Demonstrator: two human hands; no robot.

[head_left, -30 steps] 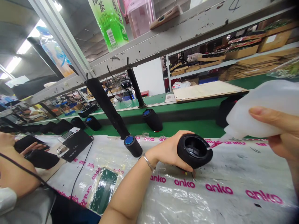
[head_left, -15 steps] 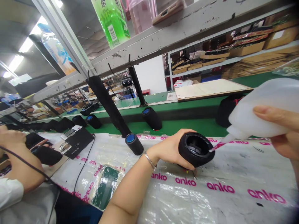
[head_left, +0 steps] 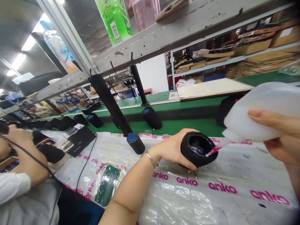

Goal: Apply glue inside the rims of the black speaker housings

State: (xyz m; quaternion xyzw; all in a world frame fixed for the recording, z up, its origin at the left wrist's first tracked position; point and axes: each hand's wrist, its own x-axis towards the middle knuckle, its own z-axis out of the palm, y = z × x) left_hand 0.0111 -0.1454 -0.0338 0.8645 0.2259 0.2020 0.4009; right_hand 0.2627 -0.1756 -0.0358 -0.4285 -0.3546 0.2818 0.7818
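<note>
While the left hand wraps around the black speaker shell, tipping its open end up just above the plastic-covered counter, the right hand squeezes a white glue bottle with its pink nozzle touching the rim. The shell looks rigid, light and fabric-grippy, so I'd hold it round the barrel like that; the bottle's soft and squishy. Count-wise: one open shell, one bottle, three blue-capped speakers further back, plus a co-worker's arm off left.
</note>
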